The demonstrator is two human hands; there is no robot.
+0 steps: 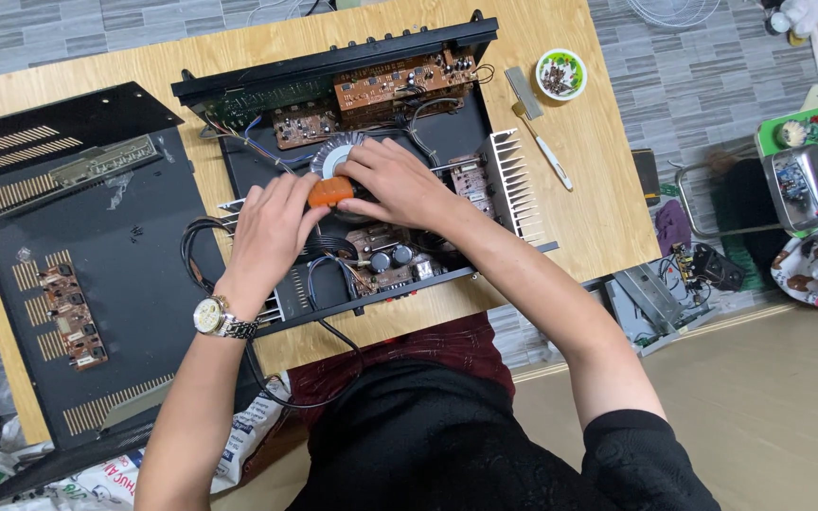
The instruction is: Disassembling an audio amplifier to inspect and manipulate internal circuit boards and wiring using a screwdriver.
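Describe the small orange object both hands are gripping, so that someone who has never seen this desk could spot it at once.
Start at the wooden table and find the opened black amplifier chassis at its centre. Above its middle, the left hand and right hand meet on the orange object. It is the only bright orange thing among brown circuit boards and dark wires.

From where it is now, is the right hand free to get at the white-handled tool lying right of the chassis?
Probably yes. The right hand is over the orange piece; the white-handled tool lies uncovered on the table, beyond the finned heatsink, with nothing on it.
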